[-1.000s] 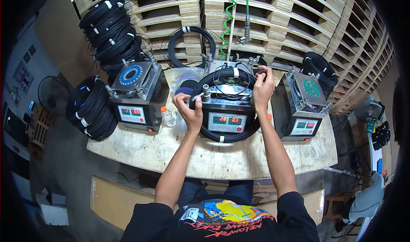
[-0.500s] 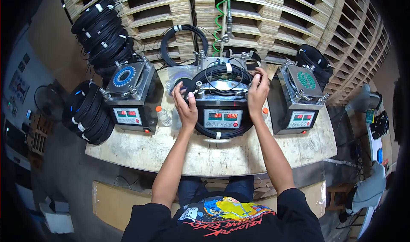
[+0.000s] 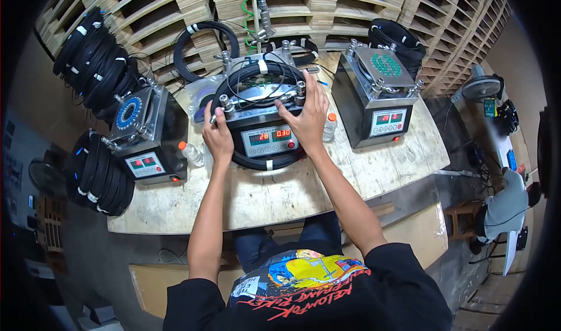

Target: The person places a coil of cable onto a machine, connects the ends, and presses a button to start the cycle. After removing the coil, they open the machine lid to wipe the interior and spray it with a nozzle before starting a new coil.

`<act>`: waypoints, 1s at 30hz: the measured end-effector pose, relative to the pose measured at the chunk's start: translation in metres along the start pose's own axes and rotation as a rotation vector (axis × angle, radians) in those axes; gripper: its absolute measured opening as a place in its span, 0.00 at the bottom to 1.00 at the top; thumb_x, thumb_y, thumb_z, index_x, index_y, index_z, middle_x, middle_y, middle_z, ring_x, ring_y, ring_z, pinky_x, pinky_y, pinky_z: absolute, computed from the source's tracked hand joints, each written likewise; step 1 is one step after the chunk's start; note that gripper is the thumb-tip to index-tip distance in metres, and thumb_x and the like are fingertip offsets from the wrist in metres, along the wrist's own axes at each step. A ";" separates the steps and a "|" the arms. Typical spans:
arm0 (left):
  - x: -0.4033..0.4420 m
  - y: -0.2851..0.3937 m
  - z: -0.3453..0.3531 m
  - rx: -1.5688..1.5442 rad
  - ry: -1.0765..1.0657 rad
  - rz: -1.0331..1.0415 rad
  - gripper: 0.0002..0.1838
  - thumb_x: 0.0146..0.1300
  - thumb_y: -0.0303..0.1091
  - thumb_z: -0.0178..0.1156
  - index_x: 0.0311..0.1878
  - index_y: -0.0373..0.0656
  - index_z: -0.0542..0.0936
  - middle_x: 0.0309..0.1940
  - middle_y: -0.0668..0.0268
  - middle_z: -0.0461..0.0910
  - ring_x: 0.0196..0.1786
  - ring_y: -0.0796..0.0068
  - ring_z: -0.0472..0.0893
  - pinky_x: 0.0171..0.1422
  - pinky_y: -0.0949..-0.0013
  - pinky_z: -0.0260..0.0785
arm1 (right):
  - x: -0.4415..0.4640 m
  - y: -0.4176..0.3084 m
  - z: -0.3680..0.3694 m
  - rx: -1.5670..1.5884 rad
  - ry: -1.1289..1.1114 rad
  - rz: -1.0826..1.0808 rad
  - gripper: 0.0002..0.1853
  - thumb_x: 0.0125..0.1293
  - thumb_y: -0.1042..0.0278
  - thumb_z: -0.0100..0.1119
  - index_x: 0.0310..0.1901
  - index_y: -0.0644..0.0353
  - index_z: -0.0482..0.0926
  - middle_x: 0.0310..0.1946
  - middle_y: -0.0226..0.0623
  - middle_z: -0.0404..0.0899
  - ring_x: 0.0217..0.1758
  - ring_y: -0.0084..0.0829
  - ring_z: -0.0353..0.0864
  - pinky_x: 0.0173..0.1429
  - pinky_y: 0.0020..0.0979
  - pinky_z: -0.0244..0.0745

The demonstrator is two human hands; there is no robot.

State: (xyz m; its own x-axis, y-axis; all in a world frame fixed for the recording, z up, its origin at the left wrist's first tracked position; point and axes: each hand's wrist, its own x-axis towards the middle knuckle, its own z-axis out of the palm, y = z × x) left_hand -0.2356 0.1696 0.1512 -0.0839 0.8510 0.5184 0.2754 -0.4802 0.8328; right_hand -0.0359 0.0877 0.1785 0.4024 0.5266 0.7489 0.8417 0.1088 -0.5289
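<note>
A large coil of black cable [image 3: 269, 165], bound with white tape, loops around the middle machine [image 3: 238, 137], its top resting over the metal plate and its bottom hanging below the lit display panel. My left hand [image 3: 218, 137] curls around the left side of the coil, close to a metal corner post. On the opposite side, my right hand [image 3: 308, 118] has its fingers over the coil and its thumb by the front edge of the plate. Both palms face inward. Parts of the coil are hidden behind my hands and the machine.
Similar machines stand at left [image 3: 146, 138] and right [image 3: 380, 97]. Stacked cable coils [image 3: 96, 68] rise at far left, and another coil [image 3: 205, 50] leans on the wooden pallets behind. Small orange-capped bottles [image 3: 191, 154] flank the middle machine. A seated person [image 3: 504, 208] is far right.
The camera view has tilted and shifted, moving the bench leftward in the picture. My right thumb has come inward to the plate's front edge. Both hands stay at the coil's sides.
</note>
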 end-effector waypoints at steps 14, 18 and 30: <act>0.000 -0.008 0.001 -0.025 0.004 -0.036 0.30 0.76 0.54 0.51 0.62 0.34 0.77 0.43 0.48 0.85 0.45 0.58 0.84 0.52 0.62 0.73 | -0.014 0.035 -0.022 0.502 -0.080 0.253 0.08 0.77 0.70 0.48 0.51 0.65 0.69 0.66 0.52 0.76 0.63 0.45 0.80 0.65 0.37 0.72; 0.001 -0.005 -0.001 0.019 0.024 0.029 0.31 0.75 0.55 0.51 0.63 0.33 0.76 0.43 0.45 0.85 0.46 0.51 0.85 0.54 0.60 0.73 | -0.010 0.035 -0.029 0.229 0.045 0.109 0.16 0.76 0.62 0.56 0.45 0.71 0.80 0.45 0.48 0.79 0.45 0.42 0.79 0.51 0.38 0.72; 0.000 -0.006 -0.001 -0.010 0.007 -0.023 0.30 0.75 0.55 0.51 0.62 0.34 0.76 0.42 0.45 0.85 0.46 0.49 0.85 0.53 0.58 0.73 | 0.005 0.021 -0.050 0.401 -0.171 0.180 0.09 0.75 0.72 0.55 0.53 0.63 0.74 0.35 0.35 0.76 0.35 0.26 0.73 0.45 0.29 0.71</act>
State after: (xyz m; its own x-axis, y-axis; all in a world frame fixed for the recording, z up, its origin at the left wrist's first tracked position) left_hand -0.2381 0.1724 0.1467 -0.0964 0.8603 0.5007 0.2638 -0.4629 0.8462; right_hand 0.0017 0.0500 0.1914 0.4361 0.6947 0.5720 0.5445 0.3023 -0.7823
